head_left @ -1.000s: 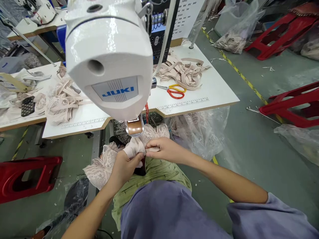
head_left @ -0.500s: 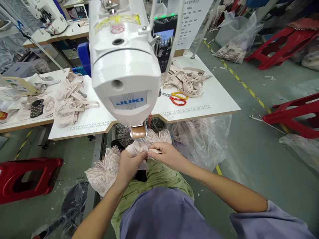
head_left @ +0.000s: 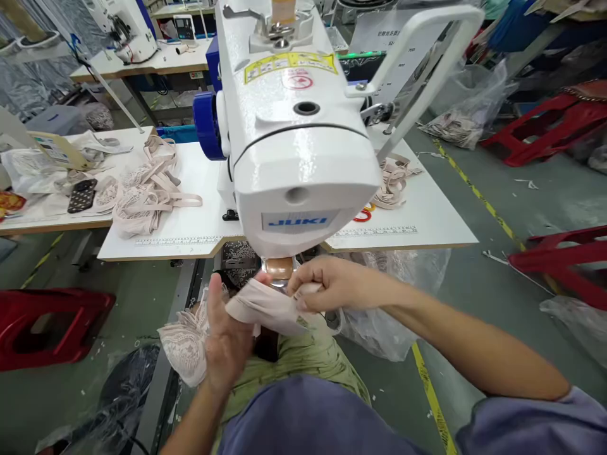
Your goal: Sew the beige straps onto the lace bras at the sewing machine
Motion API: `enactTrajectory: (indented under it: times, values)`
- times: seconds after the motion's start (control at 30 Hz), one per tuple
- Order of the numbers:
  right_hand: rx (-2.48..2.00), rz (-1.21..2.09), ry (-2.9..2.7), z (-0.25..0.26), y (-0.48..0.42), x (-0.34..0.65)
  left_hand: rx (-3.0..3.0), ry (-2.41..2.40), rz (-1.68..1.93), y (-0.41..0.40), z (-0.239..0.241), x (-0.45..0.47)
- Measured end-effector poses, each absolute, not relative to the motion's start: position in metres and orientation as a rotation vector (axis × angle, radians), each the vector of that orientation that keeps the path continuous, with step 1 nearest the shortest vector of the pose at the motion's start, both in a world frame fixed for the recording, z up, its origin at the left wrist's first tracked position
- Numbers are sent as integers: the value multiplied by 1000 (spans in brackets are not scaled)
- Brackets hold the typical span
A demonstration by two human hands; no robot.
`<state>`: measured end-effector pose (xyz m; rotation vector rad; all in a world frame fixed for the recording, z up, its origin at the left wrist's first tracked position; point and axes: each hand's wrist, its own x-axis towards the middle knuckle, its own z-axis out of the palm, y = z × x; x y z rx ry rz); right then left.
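Note:
A beige bra with lace cups hangs below the sewing machine head (head_left: pixel 303 170); one lace cup (head_left: pixel 183 347) droops at the left, over the grey rail. Its smooth fabric wing (head_left: pixel 265 306) stretches between my hands, just in front of the presser area. My right hand (head_left: pixel 332 284) pinches the wing's right end, fingers curled around it. Behind the wing's left part, my left hand (head_left: pixel 230 341) has its palm turned up, thumb raised and apart, fingers partly covered by the fabric. The fabric rests against those fingers without a visible pinch.
Beige straps (head_left: pixel 393 180) and red-and-yellow scissors (head_left: pixel 364 215) lie on the white table (head_left: pixel 441 221) at right. More bras (head_left: pixel 142 196) are piled at left. A clear plastic bag (head_left: pixel 412 272) hangs below the table edge. Red stools (head_left: pixel 52 322) stand on the floor.
My left hand has loosened its pinch and turned palm up, thumb raised. The wing is now spread out between my hands. The view has shifted closer to the machine head.

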<state>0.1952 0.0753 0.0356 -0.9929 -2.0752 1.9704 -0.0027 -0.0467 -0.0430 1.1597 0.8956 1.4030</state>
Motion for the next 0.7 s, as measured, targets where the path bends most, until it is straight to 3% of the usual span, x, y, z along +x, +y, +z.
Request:
enactTrajectory:
  times: [0.13,0.2,0.3,0.53,0.7]
  values:
    - [-1234,1246,-2473,40,94,187,2109,1170,1089,-15,-40,-38]
    - [-1213,1142,-2532,38,97,184,2490,1224,832,0,-46,-48]
    - [-1183,1132,-2551,37,98,182,2811,1138,720,19,-59,-55]
    - [-1106,1043,-2502,28,95,188,2691,1102,660,29,-60,-55]
    - [-946,466,-2325,-11,80,202,2457,1303,424,15,-45,-45]
